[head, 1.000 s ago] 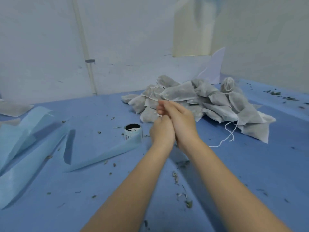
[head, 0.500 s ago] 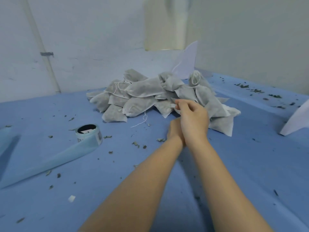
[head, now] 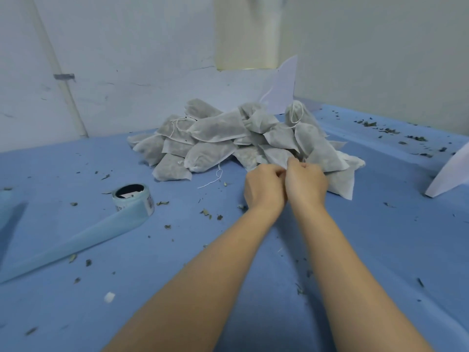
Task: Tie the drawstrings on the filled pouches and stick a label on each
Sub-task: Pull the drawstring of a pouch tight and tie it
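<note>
Pouches (head: pixel 243 146) lie heaped in a grey pile at the far middle of the blue tabletop (head: pixel 380 237), close to the corner where the two pale walls meet. They are filled, made of thin fabric, and thin white drawstrings trail from several of them; one loose string (head: pixel 214 177) lies on the cloth just in front of the pile. Both hands sit side by side at the near right edge of the heap, knuckles up and touching each other. The left hand (head: pixel 264 189) has its fingers curled in, and so has the right hand (head: pixel 305 185); the fingertips of both meet at the lower corner of a pouch (head: pixel 276 156) that slopes down toward them. They seem to pinch that pouch or its string between them, but the grip itself is hidden behind the knuckles, so exactly what each one holds cannot be told. Both bare forearms reach in from the bottom of the view.

To the left, well apart from the hands, a roll of labels (head: pixel 133 198) stands on its end, with a long pale blue strip (head: pixel 71 246) of backing unwound from it toward the near left. Small dark bits of dried leaf (head: pixel 210 214) are scattered over the blue cloth. A white sheet (head: pixel 449 171) leans in at the right edge.
</note>
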Demonstrator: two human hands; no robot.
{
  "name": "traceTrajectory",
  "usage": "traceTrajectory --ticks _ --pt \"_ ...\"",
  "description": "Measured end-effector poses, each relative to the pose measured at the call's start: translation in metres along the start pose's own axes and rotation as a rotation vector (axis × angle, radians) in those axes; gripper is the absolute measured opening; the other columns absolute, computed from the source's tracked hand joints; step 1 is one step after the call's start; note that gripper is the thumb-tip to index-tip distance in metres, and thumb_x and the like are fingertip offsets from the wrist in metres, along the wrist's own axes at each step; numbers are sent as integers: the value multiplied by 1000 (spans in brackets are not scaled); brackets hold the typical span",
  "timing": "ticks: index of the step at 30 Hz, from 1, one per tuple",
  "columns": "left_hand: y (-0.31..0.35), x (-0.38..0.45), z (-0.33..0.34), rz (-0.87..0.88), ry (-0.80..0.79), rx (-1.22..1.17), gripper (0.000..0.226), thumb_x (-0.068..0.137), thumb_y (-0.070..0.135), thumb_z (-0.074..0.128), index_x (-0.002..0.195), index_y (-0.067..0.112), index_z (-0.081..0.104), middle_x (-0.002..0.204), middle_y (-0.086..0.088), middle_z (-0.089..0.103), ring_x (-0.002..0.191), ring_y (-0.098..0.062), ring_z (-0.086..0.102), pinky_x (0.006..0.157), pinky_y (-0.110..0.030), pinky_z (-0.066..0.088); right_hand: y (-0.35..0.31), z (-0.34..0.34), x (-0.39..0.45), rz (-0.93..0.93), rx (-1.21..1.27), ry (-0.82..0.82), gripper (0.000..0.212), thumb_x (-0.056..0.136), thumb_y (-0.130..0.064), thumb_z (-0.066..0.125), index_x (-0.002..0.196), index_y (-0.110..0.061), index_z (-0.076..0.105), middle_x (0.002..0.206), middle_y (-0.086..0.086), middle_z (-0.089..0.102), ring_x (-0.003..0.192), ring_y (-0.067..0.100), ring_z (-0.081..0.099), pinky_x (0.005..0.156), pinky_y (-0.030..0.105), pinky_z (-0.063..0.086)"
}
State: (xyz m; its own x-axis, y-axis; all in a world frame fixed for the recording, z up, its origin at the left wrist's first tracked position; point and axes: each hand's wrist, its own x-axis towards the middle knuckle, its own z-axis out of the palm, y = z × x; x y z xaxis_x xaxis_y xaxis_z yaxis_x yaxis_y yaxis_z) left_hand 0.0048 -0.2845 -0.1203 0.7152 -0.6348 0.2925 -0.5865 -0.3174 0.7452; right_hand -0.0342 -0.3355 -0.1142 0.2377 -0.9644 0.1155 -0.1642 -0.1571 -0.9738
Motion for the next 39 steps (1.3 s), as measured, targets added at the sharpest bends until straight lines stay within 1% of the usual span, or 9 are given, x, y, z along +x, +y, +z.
traceTrajectory --ticks 5,10,14,18,21,24,27,31,39 --pt "-18 -10 -15 69 54 113 21 91 25 53 89 18 73 90 -4 67 85 -19 48 70 -30 42 -2 1 -5 131 57 -142 27 84 -24 58 62 -10 51 65 5 55 71 26 56 70 38 47" --pt "-29 -23 -31 145 32 225 22 91 21 50 92 19 72 90 -4 66 88 -18 37 66 -31 35 -1 6 -18 120 254 -363 24 80 -5 66 58 -7 57 58 10 53 59 22 50 56 29 42" --pt "-29 -32 -48 222 23 265 19 89 23 53 90 20 71 91 0 66 95 -22 45 74 -35 44 -7 8 -29 139 470 -538 10 83 -2 70 82 -5 60 54 4 60 44 13 55 39 17 41" --pt "-31 -39 -66 261 173 116 19 78 37 53 74 23 65 74 11 58 83 -13 47 72 -26 42 -12 5 -24 140 562 -625 25 87 -4 66 110 -4 55 73 7 66 63 16 63 52 22 52" --pt "-37 -34 -80 301 289 54 21 72 15 62 91 14 54 94 4 49 92 -14 42 73 -19 32 -14 5 -26 140 628 -768 27 89 -2 61 114 -2 52 71 2 61 55 8 57 52 17 49" --pt "-41 -25 -91 393 200 235 64 65 2 63 126 10 47 127 -7 40 114 -22 35 92 -22 31 -17 4 -29 176 691 -946 27 91 -2 53 117 -1 51 71 2 49 45 1 41 44 11 36" --pt "-40 -24 -98 518 104 253 69 67 -3 59 133 8 44 129 -6 48 120 -21 39 106 -29 26 -19 3 -30 131 588 -1057 29 85 -8 56 114 -2 56 66 -1 44 43 0 28 40 11 25" --pt "-40 -29 -101 462 68 258 60 75 -6 46 132 14 41 116 1 58 101 -23 53 83 -36 43 -19 3 -31 72 416 -998 8 92 -13 56 92 -9 63 61 -3 46 45 3 26 42 14 20" --pt "-46 -40 -108 420 32 540 23 88 33 45 103 19 54 73 5 52 80 -22 53 60 -29 31 -14 12 -36 -123 99 -627 12 93 -23 58 85 -16 64 55 -3 55 43 5 40 48 19 32"
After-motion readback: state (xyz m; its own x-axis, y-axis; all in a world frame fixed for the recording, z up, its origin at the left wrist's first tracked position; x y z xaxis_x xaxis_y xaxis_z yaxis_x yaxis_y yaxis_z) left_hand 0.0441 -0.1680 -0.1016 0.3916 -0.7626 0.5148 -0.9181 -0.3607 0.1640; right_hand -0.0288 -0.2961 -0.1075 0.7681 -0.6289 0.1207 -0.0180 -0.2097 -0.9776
